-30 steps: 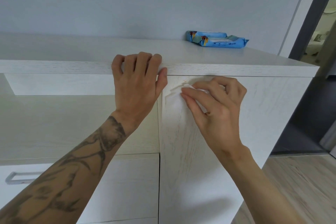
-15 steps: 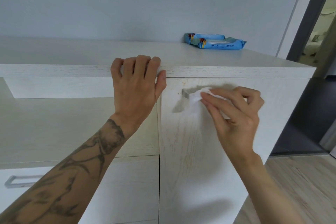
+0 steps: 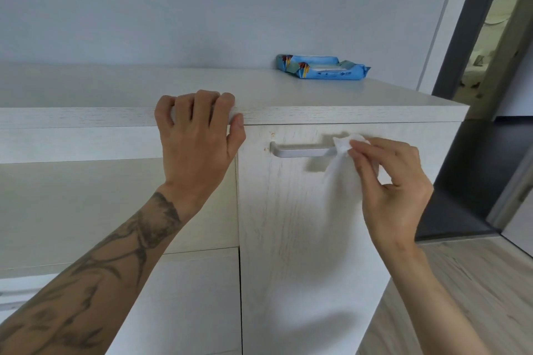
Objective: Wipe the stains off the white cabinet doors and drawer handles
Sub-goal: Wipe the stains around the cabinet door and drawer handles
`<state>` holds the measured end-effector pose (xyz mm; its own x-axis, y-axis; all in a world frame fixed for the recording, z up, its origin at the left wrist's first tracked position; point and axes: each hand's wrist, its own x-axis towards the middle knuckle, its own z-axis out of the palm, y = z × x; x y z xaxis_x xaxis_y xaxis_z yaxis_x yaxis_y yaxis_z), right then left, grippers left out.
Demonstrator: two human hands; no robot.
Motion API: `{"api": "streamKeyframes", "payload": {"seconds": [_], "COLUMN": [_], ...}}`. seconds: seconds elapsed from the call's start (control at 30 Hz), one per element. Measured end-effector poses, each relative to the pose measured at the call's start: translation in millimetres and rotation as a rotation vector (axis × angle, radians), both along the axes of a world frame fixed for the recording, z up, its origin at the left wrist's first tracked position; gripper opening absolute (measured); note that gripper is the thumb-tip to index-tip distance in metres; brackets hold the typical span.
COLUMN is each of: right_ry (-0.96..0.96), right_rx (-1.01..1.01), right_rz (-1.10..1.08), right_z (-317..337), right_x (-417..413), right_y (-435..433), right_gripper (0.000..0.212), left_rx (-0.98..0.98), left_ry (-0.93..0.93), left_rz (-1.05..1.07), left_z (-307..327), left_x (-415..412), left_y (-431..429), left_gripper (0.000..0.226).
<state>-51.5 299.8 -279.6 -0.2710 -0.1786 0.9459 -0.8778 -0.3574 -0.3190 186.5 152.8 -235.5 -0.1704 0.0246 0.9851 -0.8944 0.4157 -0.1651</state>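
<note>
The right hand (image 3: 392, 181) has travelled from the top left corner of the cabinet door (image 3: 302, 239) to the right end of the handle (image 3: 302, 151). Its fingers (image 3: 360, 153) pinch a white wipe (image 3: 344, 161), bunched against the bar where it meets the door, with the rest of the sheet hanging down below. A second ago that hand covered the left end of the handle. Now the whole bar is uncovered up to the wipe, so one pass along it looks finished. The left hand (image 3: 199, 135) has kept its place, its fingers hooked over the front edge of the worktop (image 3: 360, 115) and thumb against the door's top corner, probably steadying the person. Some small brownish specks (image 3: 271, 134) still show on the door just above the handle's left end, so that corner probably needs another rub before the door counts as clean. A blue pack of wipes (image 3: 323, 68) lies near the back of the worktop, well away from both hands.
</note>
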Motion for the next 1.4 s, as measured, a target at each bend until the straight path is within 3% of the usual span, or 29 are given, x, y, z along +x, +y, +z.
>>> {"api": "streamKeyframes", "payload": {"seconds": [0.1, 0.27, 0.4, 0.53, 0.87, 1.0, 1.1, 1.4], "right_ry": [-0.146, -0.032, 0.051, 0.060, -0.158, -0.418, -0.332, 0.103], "right_rx": [0.010, 0.179, 0.098, 0.061, 0.066, 0.120, 0.205, 0.031], "right_rz": [0.021, 0.042, -0.053, -0.003, 0.185, 0.345, 0.380, 0.122], "right_z": [8, 1, 1, -5, -4, 12, 7, 2], "right_x": [7, 16, 11, 15, 22, 10, 12, 2], "right_y": [-2, -3, -5, -1, 12, 9, 6, 5], "right_gripper": [0.018, 0.038, 0.034, 0.029, 0.028, 0.030, 0.038, 0.030], "left_rx": [-0.002, -0.003, -0.007, -0.012, -0.019, -0.017, -0.019, -0.016], "left_ry": [0.003, 0.008, 0.009, 0.012, 0.011, 0.008, 0.008, 0.008], "left_rz": [-0.013, 0.003, 0.006, 0.001, 0.003, 0.007, 0.012, 0.011], "left_z": [-1, -1, -2, -2, -1, -1, -1, -1], "left_x": [0, 0, -1, -1, -1, -1, -1, -2], "left_y": [0, -2, -3, -5, -3, -2, -3, -4], "left_gripper": [0.028, 0.029, 0.029, 0.028, 0.028, 0.028, 0.028, 0.031]}}
